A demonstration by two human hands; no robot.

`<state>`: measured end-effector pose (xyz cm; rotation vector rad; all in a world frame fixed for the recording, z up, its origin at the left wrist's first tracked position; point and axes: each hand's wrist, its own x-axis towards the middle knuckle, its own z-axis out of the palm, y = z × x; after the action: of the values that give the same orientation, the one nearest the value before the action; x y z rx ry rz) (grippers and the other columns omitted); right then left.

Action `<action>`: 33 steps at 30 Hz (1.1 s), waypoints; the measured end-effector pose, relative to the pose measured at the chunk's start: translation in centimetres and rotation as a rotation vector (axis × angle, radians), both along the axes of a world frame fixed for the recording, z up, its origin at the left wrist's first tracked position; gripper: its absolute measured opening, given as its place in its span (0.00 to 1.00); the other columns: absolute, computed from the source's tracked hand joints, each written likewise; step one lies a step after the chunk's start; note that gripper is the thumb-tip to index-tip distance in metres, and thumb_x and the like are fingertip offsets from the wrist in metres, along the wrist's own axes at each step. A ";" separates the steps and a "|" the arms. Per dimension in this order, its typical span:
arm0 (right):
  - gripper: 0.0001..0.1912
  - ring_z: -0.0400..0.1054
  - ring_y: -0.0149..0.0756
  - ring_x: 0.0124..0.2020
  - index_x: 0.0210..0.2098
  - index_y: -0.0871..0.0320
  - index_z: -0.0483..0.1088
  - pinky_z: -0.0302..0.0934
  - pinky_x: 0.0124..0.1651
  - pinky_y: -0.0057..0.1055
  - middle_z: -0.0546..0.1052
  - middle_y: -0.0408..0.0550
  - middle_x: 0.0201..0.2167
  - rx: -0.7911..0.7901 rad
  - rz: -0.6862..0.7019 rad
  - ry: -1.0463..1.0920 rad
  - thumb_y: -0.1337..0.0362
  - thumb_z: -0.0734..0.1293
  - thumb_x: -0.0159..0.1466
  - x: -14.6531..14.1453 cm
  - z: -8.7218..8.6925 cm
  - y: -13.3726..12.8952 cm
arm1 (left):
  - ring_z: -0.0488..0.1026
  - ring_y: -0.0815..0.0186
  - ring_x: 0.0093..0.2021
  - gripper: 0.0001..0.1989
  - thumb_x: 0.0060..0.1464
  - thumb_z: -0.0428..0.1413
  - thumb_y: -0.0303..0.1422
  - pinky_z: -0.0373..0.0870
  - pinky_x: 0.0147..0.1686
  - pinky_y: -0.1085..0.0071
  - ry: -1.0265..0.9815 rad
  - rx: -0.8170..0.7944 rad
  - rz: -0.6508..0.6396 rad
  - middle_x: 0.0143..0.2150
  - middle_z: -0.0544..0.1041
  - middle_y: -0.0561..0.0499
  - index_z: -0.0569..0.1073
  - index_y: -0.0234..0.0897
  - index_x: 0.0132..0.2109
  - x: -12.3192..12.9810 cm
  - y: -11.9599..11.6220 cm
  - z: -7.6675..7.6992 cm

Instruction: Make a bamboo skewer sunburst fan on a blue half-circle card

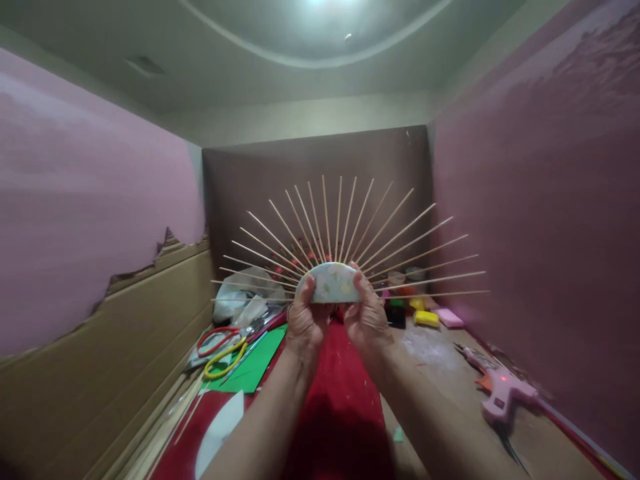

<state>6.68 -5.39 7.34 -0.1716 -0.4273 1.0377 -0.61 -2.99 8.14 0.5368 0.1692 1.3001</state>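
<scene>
Both hands hold up a half-round piece covered in pale patterned paper, its flat edge facing down. Several thin wooden sticks fan out from its curved edge like rays. My left hand grips the lower left corner, thumb on the front face. At the lower right corner my right hand pinches it the same way, fingers behind. The piece is raised above the red cloth. What lies behind the half-round is hidden.
On the left lie scissors with red and yellow handles on a green sheet, near a white curved piece. A pink glue gun rests at right, with yellow and pink blocks behind. Cardboard stands along the left.
</scene>
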 end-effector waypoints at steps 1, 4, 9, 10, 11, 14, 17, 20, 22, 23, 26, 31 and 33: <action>0.16 0.74 0.32 0.34 0.37 0.56 0.76 0.69 0.40 0.28 0.81 0.41 0.32 -0.006 -0.006 0.012 0.63 0.75 0.48 0.0 0.0 0.1 | 0.79 0.62 0.33 0.11 0.61 0.50 0.31 0.76 0.38 0.66 0.001 -0.003 0.007 0.34 0.81 0.44 0.74 0.28 0.42 0.1 -0.1 0.1; 0.14 0.74 0.32 0.34 0.36 0.57 0.75 0.69 0.42 0.29 0.81 0.41 0.31 -0.014 -0.015 0.023 0.63 0.74 0.49 0.2 0.0 0.5 | 0.78 0.63 0.33 0.10 0.60 0.51 0.30 0.75 0.41 0.65 -0.018 -0.021 0.024 0.33 0.81 0.45 0.74 0.28 0.42 0.3 -0.2 0.2; 0.13 0.74 0.34 0.33 0.35 0.57 0.75 0.69 0.45 0.35 0.81 0.42 0.32 0.011 0.000 -0.011 0.62 0.74 0.50 0.4 0.0 0.6 | 0.78 0.64 0.34 0.13 0.62 0.49 0.32 0.73 0.48 0.64 -0.037 -0.049 -0.025 0.34 0.81 0.45 0.73 0.29 0.46 0.5 -0.2 -0.1; 0.14 0.74 0.35 0.33 0.35 0.57 0.75 0.69 0.44 0.36 0.81 0.42 0.32 0.020 0.003 -0.024 0.61 0.74 0.50 0.4 0.0 0.5 | 0.79 0.64 0.35 0.14 0.63 0.48 0.33 0.72 0.48 0.63 -0.040 -0.059 -0.049 0.34 0.81 0.45 0.73 0.28 0.48 0.5 -0.2 -0.1; 0.14 0.74 0.36 0.33 0.36 0.57 0.75 0.69 0.44 0.37 0.81 0.42 0.32 0.030 0.008 -0.038 0.61 0.74 0.50 0.4 0.0 0.4 | 0.79 0.63 0.35 0.15 0.63 0.48 0.33 0.72 0.49 0.63 -0.044 -0.070 -0.071 0.34 0.81 0.45 0.72 0.29 0.49 0.4 -0.2 -0.1; 0.16 0.74 0.37 0.33 0.37 0.58 0.75 0.70 0.42 0.37 0.81 0.43 0.33 0.067 0.037 -0.091 0.60 0.75 0.49 0.4 0.0 0.0 | 0.79 0.63 0.35 0.15 0.64 0.46 0.32 0.73 0.48 0.63 -0.069 -0.094 -0.079 0.34 0.81 0.45 0.71 0.29 0.51 0.3 -0.4 0.3; 0.15 0.74 0.37 0.31 0.35 0.59 0.75 0.70 0.42 0.36 0.81 0.45 0.32 0.090 0.051 -0.129 0.63 0.75 0.48 0.6 0.0 -0.2 | 0.79 0.64 0.32 0.16 0.65 0.44 0.31 0.74 0.44 0.66 -0.073 -0.120 -0.055 0.32 0.81 0.46 0.71 0.30 0.52 0.0 -0.7 0.8; 0.12 0.73 0.34 0.29 0.31 0.60 0.75 0.69 0.42 0.34 0.80 0.43 0.28 0.069 0.035 -0.130 0.68 0.75 0.46 0.8 -0.2 -0.1 | 0.79 0.64 0.32 0.17 0.65 0.45 0.31 0.74 0.43 0.67 -0.063 -0.137 -0.082 0.32 0.81 0.45 0.70 0.28 0.53 0.0 -0.7 0.8; 0.10 0.73 0.34 0.29 0.30 0.60 0.75 0.69 0.42 0.34 0.80 0.42 0.28 0.049 0.028 -0.120 0.68 0.75 0.47 0.9 -0.4 0.1 | 0.79 0.64 0.33 0.18 0.65 0.46 0.33 0.73 0.43 0.67 -0.065 -0.116 -0.099 0.33 0.81 0.44 0.70 0.27 0.54 0.1 -0.5 0.4; 0.09 0.73 0.34 0.29 0.29 0.60 0.75 0.69 0.42 0.33 0.80 0.42 0.28 0.041 0.028 -0.116 0.68 0.74 0.47 0.9 -0.5 0.3 | 0.78 0.64 0.33 0.18 0.64 0.47 0.34 0.73 0.43 0.67 -0.069 -0.098 -0.104 0.33 0.81 0.44 0.70 0.27 0.54 0.1 -0.3 0.2; 0.08 0.74 0.33 0.31 0.29 0.59 0.75 0.69 0.42 0.32 0.80 0.42 0.28 0.021 0.027 -0.102 0.67 0.74 0.48 0.9 -0.7 0.6 | 0.78 0.64 0.33 0.17 0.62 0.50 0.35 0.73 0.44 0.67 -0.076 -0.038 -0.103 0.35 0.81 0.44 0.71 0.28 0.53 0.4 0.3 -0.5; 0.07 0.73 0.33 0.28 0.29 0.60 0.75 0.70 0.37 0.32 0.80 0.43 0.27 -0.017 0.053 -0.085 0.67 0.73 0.50 1.2 -0.7 0.8 | 0.78 0.64 0.34 0.10 0.59 0.54 0.32 0.74 0.37 0.69 -0.023 -0.002 -0.053 0.35 0.81 0.44 0.75 0.28 0.43 0.3 0.6 -0.9; 0.05 0.72 0.32 0.25 0.29 0.60 0.75 0.70 0.33 0.30 0.80 0.43 0.26 -0.036 0.062 -0.073 0.68 0.72 0.50 1.5 -0.7 0.8 | 0.77 0.64 0.32 0.08 0.57 0.55 0.31 0.73 0.30 0.71 -0.009 0.007 -0.013 0.34 0.80 0.47 0.75 0.30 0.40 0.1 0.7 -0.8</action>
<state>8.18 -4.60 6.63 -0.2302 -0.4827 1.1034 -0.51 -2.32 7.32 0.5365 0.1537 1.2911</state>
